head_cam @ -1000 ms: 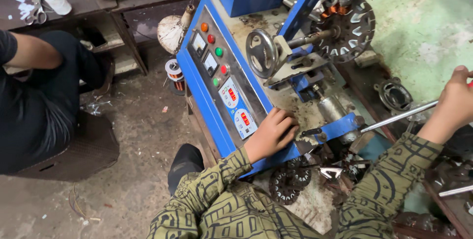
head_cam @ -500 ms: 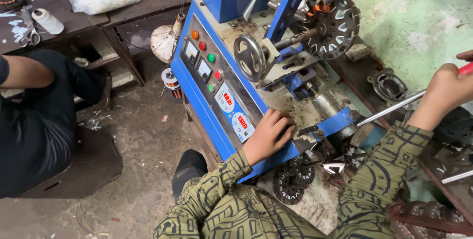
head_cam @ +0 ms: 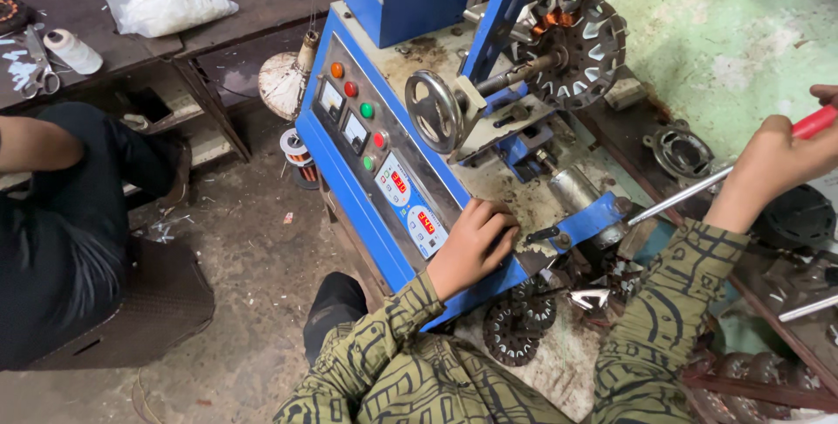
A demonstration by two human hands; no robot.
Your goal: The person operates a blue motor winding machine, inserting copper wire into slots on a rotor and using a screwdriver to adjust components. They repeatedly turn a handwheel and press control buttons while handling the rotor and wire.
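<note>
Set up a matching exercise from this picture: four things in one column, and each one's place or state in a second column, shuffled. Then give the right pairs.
Things
1. left hand
2. right hand
3. handwheel
4. white plastic bag

Places or states
A. lies on the dark bench at upper left
B. grips a red-handled metal rod
C. rests on the front edge of the blue machine, beside its control panel
D. stands upright on the machine top, behind the control panel

Pairs: 1-C, 2-B, 3-D, 4-A
</note>
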